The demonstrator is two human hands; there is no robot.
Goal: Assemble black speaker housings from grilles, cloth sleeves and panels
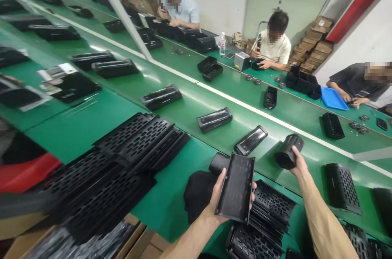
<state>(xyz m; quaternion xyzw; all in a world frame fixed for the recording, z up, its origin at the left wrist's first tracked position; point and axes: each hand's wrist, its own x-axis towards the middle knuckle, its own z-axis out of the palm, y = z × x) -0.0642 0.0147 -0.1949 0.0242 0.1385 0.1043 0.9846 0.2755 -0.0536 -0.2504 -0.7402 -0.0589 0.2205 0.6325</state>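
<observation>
Black plastic fills both hands of a person working beside a green conveyor belt (187, 111). The left hand (215, 202) grips a trough-like panel (235, 187), thumb along one long edge and fingertips curled around the other, its unperforated face turned toward the wearer. The right hand (299, 161), stretched farther out, is closed around one end of a rounded casing (288, 152) over the belt; whether the casing touches the surface below cannot be told.

Beneath and beside the panel, slotted covers (274, 206) lie stacked near a dark cloth (198, 194) at the edge of the green tabletop (168, 197). A larger pile of perforated grilles (131, 140) spreads to the left, next to a cardboard carton (21, 226) in the lower corner. Glossy-topped housings (214, 119) sit spaced along the belt, and a slotted unit (342, 187) rests to the right of the outstretched arm.

Across the line, three co-workers sit at their stations: one in light blue (189, 10), one in pale yellow (281, 52) and one in a dark shirt (349, 80), the last near a blue tray (334, 98). A clear bottle (222, 44) stands between the first two.
</observation>
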